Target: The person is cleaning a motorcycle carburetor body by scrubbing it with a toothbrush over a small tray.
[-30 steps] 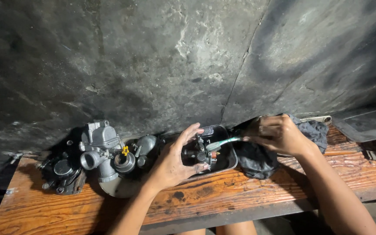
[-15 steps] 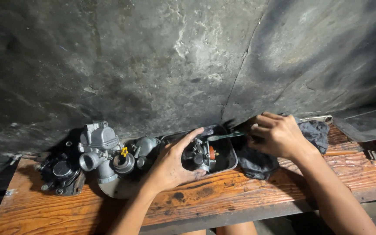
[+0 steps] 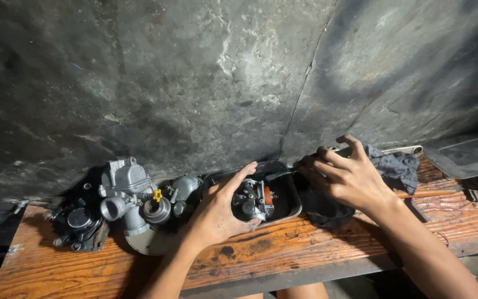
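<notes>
Grey metal carburetor sits in a dark tray on the wooden bench, left hand wrapped around it. Right hand pinches a thin tool over a dark rag.

Carburetor in tray, rag right
</notes>
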